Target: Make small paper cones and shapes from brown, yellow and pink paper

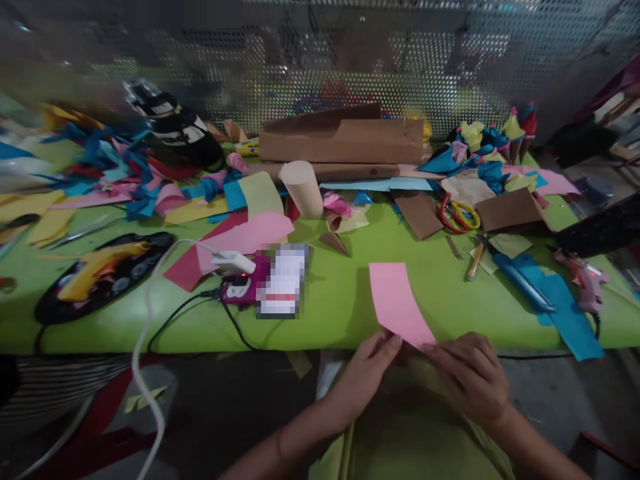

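Note:
A pink strip of paper stretches away from me over the near edge of the green table. My left hand pinches its near left corner, thumb on top. At the near right corner, my right hand also grips the strip between thumb and fingers. The paper bends slightly, and its near end is partly hidden by my fingers. Both hands are just off the table's front edge, above my lap.
Left of the strip lie a phone and a purple power strip with cables. Scissors, a pencil, a blue cutter and a pink glue gun lie right. A cardboard tube stands behind, among paper scraps.

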Action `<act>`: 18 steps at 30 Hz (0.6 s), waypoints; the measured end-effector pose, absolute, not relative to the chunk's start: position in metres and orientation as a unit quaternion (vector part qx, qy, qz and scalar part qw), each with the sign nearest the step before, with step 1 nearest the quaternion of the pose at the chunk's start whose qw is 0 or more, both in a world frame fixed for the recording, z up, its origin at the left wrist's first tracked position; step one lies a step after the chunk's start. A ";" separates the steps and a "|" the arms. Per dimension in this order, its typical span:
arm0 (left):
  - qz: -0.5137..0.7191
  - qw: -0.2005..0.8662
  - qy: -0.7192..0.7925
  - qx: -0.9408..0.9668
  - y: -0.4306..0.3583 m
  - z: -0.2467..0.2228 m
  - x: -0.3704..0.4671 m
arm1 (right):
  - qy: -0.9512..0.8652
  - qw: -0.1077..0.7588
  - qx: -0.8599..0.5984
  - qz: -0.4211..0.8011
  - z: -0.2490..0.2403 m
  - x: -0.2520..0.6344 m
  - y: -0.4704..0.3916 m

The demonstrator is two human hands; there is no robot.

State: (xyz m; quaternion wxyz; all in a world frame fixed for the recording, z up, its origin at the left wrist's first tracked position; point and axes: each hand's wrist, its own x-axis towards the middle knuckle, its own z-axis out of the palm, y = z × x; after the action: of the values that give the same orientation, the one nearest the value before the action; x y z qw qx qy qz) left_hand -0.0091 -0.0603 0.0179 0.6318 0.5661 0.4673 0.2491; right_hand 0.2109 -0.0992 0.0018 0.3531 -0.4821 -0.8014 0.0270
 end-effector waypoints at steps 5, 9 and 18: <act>0.367 0.699 0.484 0.378 -0.040 0.002 -0.002 | -0.830 0.382 -0.406 0.008 0.000 0.198 -0.092; 0.406 0.690 0.477 0.362 -0.009 -0.006 -0.004 | -0.834 0.374 -0.395 0.095 0.006 0.204 -0.090; 0.409 0.689 0.424 0.422 0.032 0.013 0.016 | -0.646 0.463 -0.555 0.245 0.013 0.226 -0.071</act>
State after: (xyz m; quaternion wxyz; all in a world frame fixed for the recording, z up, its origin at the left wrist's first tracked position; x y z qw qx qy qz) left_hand 0.0163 0.0322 0.0125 0.6895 0.4215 0.4238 0.4091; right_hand 0.2264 -0.0712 0.0132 0.4634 -0.5546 -0.6462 0.2449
